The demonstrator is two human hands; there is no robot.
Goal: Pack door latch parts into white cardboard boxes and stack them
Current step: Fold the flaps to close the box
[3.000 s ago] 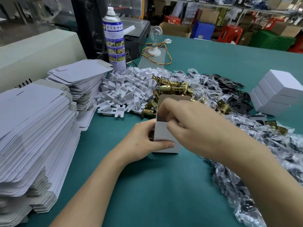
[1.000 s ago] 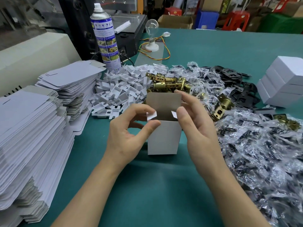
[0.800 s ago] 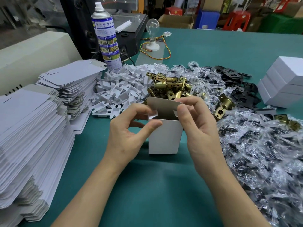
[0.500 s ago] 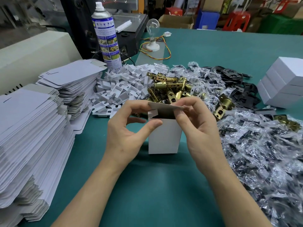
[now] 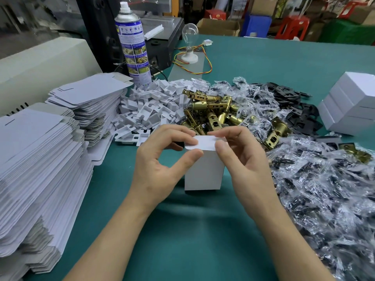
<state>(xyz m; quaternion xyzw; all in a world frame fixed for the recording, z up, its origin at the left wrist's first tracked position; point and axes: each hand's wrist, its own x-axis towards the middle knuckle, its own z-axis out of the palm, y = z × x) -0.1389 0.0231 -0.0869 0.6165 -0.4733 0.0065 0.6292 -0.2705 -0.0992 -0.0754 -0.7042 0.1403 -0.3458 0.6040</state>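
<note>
The small white cardboard box is pinched by its top flap in the grip of left hand and right hand, stood upright on the green worktop before heaped brass latch bodies.

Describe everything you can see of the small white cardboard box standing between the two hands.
The white box is a small, plain, matt cardboard carton, taller than wide, standing upright on the green table in front of the brass latches. Its top flap, with rounded corners, is folded over the opening but looks not yet tucked in. The left hand pinches the flap's left end between thumb and forefinger. The right hand holds its right end, thumb in front. The contents are hidden.
</note>
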